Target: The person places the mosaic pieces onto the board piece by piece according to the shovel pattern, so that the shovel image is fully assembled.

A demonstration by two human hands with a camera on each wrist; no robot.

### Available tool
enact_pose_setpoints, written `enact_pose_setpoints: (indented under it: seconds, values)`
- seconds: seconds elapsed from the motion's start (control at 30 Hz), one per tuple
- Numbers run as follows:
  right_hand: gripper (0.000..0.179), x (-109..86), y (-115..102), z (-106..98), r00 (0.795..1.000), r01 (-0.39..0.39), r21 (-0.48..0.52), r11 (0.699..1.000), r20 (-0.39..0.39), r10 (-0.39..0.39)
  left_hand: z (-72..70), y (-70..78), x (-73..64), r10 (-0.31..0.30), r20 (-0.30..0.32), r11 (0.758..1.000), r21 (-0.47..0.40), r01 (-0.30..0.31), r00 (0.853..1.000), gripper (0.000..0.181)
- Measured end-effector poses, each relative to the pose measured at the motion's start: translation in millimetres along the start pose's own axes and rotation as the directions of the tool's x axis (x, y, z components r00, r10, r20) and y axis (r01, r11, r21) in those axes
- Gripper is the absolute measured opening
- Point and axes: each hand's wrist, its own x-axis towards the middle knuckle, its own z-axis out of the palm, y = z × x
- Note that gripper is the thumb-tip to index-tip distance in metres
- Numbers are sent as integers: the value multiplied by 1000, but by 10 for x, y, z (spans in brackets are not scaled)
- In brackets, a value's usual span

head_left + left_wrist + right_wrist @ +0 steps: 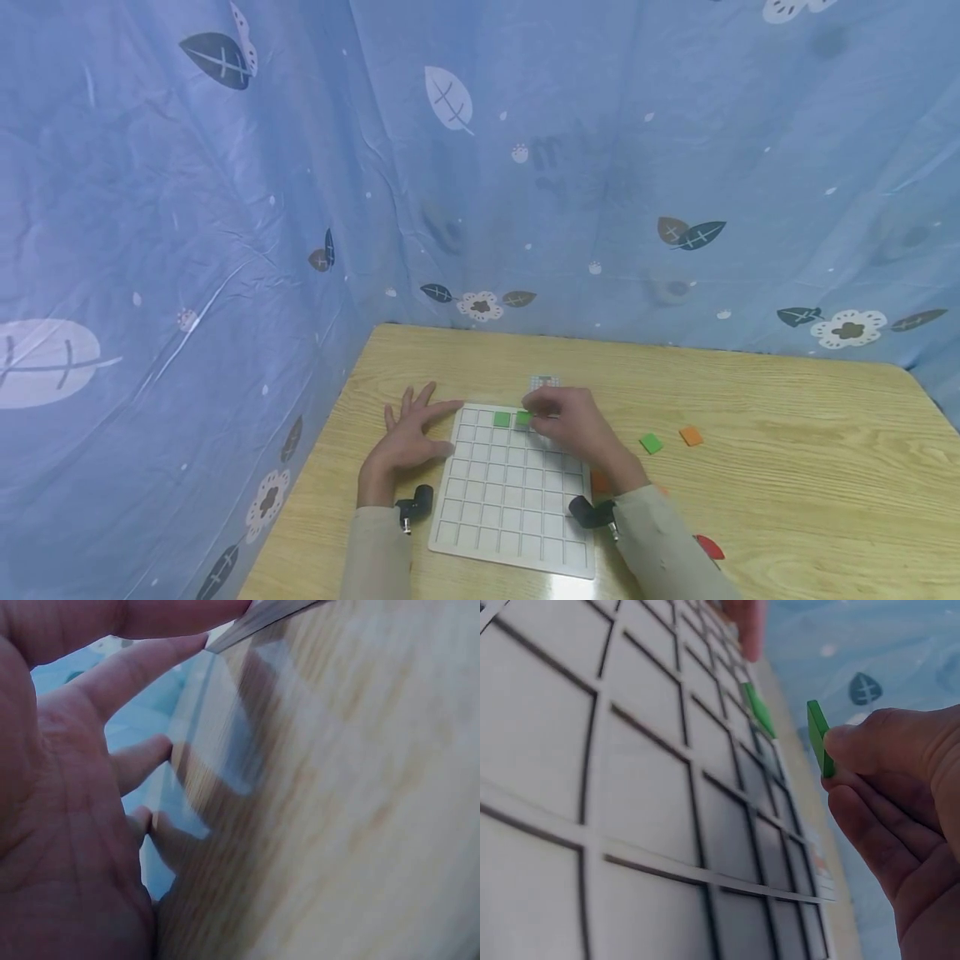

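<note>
A white grid board (498, 517) with raised ridges lies on the table. One green square tile (502, 419) sits in a cell of its far row. My right hand (577, 421) is over the board's far edge and pinches a second green square tile (819, 739) between thumb and fingers. In the right wrist view that tile stands on edge, above the board surface and apart from the first one. My left hand (408, 439) rests at the board's far left corner, fingers spread, with index finger and thumb against the left edge. It holds nothing.
To the right of the board lie a loose green tile (651, 442) and an orange tile (691, 436). More orange (600, 482) shows partly under my right wrist, and a red piece (709, 547) by the sleeve. A small printed card (544, 381) lies behind the board. Blue curtain surrounds the table.
</note>
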Motion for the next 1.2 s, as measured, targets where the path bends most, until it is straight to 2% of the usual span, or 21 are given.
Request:
enact_pose_setpoints:
  seconds: [0.33, 0.87, 1.07, 1.2]
  values:
    - [32, 52, 22, 129, 999, 10, -72, 997, -31, -12, 18, -21, 9, -8, -9, 1000, -12, 8, 1000, 78]
    - [36, 81, -44, 237, 997, 60, -201, 978, -29, -68, 15, -9, 0, -10, -9, 1000, -1, 10, 1000, 77]
    - [37, 32, -34, 192, 994, 92, -185, 978, -43, -101, 11, -2, -8, -9, -7, 1000, -10, 8, 1000, 77]
    - [35, -91, -81, 64, 997, 63, -128, 990, -33, -68, 12, -3, -5, -7, -8, 1000, -12, 7, 1000, 77]
